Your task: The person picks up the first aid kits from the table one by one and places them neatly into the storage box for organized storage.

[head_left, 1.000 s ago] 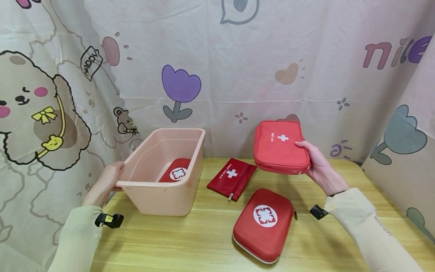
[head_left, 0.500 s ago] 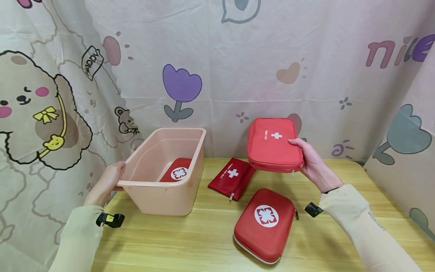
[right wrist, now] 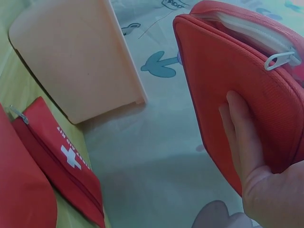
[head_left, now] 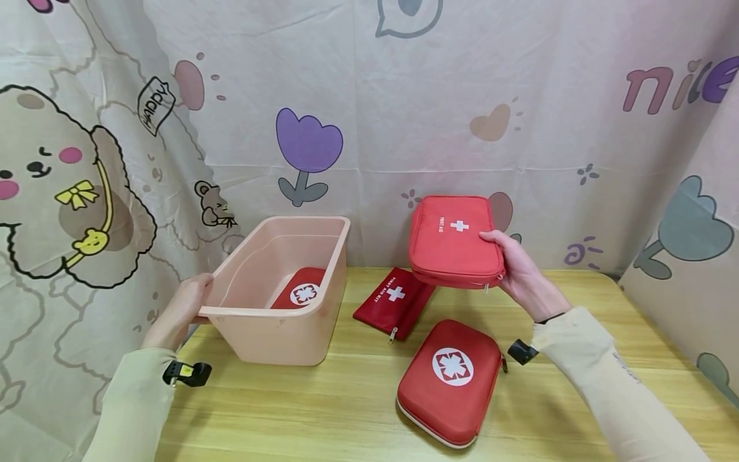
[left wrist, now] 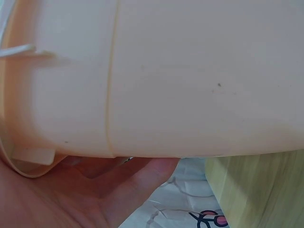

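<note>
My right hand (head_left: 522, 273) grips a red zippered first aid bag (head_left: 453, 240) by its right side, thumb on top and fingers spread underneath. The bag hangs in the air above the back of the table, a white cross on its face. At the left, my left hand (head_left: 181, 308) holds the rim corner of a pink plastic bin (head_left: 277, 337). In the left wrist view, that hand (left wrist: 109, 190) curls beneath the bin wall (left wrist: 199, 85). Inside the bin lies a red case (head_left: 297, 289) with a white round emblem, partly hidden by the wall.
A flat dark red first aid pouch (head_left: 387, 305) lies on the wooden table (head_left: 277, 410) right of the bin. Nearer the front is a red hard case (head_left: 450, 385) with a white emblem. A printed curtain (head_left: 381, 115) hangs behind the table.
My right hand has carried the first aid bag left and slightly up, closer to the bin. The left hand and the bin stay about where they were.
</note>
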A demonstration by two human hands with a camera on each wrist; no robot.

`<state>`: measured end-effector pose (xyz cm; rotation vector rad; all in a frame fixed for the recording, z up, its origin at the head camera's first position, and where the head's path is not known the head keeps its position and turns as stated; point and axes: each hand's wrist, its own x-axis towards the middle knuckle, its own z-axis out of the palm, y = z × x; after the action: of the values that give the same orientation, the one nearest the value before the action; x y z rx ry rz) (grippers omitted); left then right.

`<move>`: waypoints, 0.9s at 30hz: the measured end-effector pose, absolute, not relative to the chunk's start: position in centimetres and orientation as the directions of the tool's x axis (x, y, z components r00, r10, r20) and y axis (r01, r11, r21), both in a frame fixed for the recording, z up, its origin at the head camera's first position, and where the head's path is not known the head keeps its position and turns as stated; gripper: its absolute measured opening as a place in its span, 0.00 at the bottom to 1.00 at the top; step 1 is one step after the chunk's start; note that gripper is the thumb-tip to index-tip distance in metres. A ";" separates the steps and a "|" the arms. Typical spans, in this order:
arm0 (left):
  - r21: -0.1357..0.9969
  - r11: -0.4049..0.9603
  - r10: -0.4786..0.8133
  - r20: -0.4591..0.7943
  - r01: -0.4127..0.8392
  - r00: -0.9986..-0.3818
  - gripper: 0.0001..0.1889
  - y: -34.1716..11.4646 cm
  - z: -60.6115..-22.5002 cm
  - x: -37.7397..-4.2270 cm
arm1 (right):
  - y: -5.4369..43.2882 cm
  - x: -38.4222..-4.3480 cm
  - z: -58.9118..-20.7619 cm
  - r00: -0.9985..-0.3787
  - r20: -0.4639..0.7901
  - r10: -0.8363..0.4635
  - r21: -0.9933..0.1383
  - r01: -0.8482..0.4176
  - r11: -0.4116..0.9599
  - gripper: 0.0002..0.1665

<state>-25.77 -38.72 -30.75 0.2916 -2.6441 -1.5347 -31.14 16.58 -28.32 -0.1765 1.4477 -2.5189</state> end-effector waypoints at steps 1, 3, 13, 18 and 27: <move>0.866 0.483 -0.200 -0.035 -0.130 -0.979 0.32 -38.7 -30.8 -25.8 | 16.4 -31.2 -28.3 -0.966 -0.009 -0.259 -0.862 0.139 -0.487 0.35; 0.865 0.484 -0.198 -0.041 -0.134 -0.979 0.32 -38.8 -30.8 -25.7 | 16.1 -31.2 -28.3 -0.965 -0.006 -0.263 -0.861 0.139 -0.490 0.35; 0.854 0.501 -0.184 -0.053 -0.140 -0.982 0.34 -39.1 -30.7 -25.6 | 14.5 -31.5 -28.1 -0.966 -0.015 -0.257 -0.856 0.145 -0.497 0.33; 0.847 0.513 -0.181 -0.051 -0.138 -0.982 0.33 -39.1 -30.6 -25.5 | 13.7 -31.7 -27.9 -0.964 -0.004 -0.265 -0.848 0.144 -0.509 0.31; 0.855 0.507 -0.174 -0.021 -0.108 -0.985 0.33 -39.3 -30.8 -25.2 | 12.4 -32.0 -27.7 -0.955 0.015 -0.297 -0.846 0.147 -0.513 0.25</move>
<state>-25.22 -39.26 -30.76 0.2496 -2.6681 -1.5070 -32.00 12.37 -27.70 -0.2300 1.3860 -2.5192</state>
